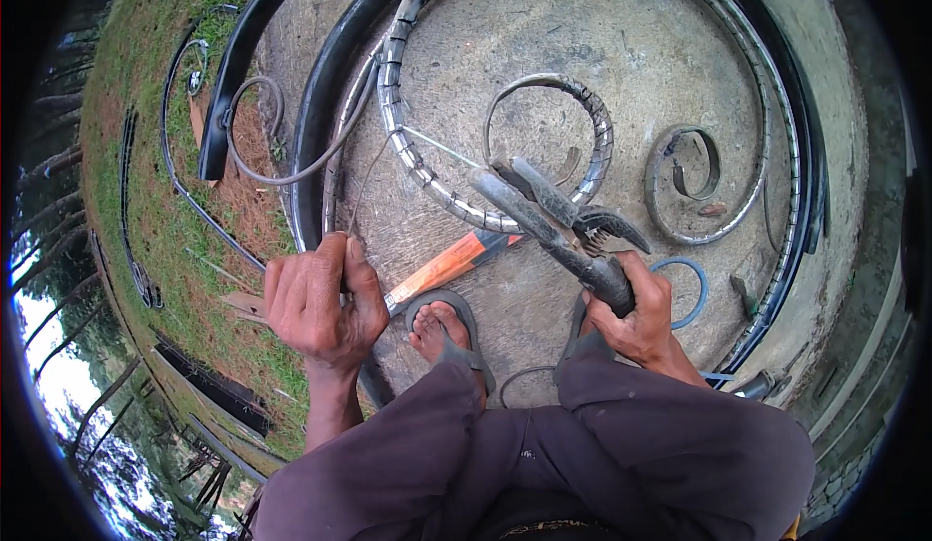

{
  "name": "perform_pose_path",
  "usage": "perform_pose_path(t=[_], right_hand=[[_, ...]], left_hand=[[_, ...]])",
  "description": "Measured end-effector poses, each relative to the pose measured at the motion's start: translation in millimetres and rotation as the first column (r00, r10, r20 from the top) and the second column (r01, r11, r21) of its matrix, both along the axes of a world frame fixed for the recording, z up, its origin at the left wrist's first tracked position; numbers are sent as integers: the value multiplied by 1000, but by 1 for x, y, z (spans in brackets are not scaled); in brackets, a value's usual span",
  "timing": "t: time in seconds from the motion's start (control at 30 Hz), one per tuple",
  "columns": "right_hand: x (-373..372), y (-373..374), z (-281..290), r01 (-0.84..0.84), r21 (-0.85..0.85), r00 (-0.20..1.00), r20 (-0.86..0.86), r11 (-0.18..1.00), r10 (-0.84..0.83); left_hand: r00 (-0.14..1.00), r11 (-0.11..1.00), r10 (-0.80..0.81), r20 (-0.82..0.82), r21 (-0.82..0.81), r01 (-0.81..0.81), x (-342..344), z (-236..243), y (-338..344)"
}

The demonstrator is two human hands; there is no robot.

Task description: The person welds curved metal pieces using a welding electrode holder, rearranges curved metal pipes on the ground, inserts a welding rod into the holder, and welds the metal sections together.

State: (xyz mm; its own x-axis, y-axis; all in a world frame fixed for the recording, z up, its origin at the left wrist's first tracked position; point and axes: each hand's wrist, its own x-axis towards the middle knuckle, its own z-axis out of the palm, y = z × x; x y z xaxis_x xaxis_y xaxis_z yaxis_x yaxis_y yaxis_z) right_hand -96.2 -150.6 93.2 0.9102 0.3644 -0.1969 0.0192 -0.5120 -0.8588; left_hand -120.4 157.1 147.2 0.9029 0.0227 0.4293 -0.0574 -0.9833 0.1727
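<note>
- On concrete (670,65): segmented hoop (390,84).
- Clamp (542,230): right hand (631,316) grasping its handle.
- Rod (439,146): in clamp, tip at hoop; contact unclear.
- Wire (360,189): left hand (325,298) pinching its lower end; a slipping pinch could misplace it.

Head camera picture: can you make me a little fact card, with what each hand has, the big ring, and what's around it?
Left hand: the left hand pinches a thin strand
Right hand: the right hand grips a black clamp
In the clamp: a thin pale rod, pointing toward the ring
Big ring: the metal ring is shiny, with dark slits; whether the rod touches it, I can't tell
Near the feet: an orange tool and a blue loop
Ground: concrete, with grass at left
</note>
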Motion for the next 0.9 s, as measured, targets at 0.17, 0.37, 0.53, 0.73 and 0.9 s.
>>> perform_pose_path(t=[0.17,0.37,0.53,0.73,0.9], right_hand=[[-1,-1,0,0,10,1000,-19,1000,1],[-3,-2,-1,4,-1,999,-37,1000,-4],[-3,-4,-3,-9,40,996,-88,999,13],[-1,-9,3,89,60,986,-147,994,-79],[-1,-5,-2,-7,-32,996,93,999,10]], left_hand=[[1000,1000,-7,-17,-12,6,-2,2,0],[999,1000,-1,-46,-20,0,-2,3,-2],[999,996,43,-34,-74,-45,-2,3,-1],[997,991,76,-6,-111,-76,-3,-1,1],[999,995,52,0,-87,-52,-3,0,1]])
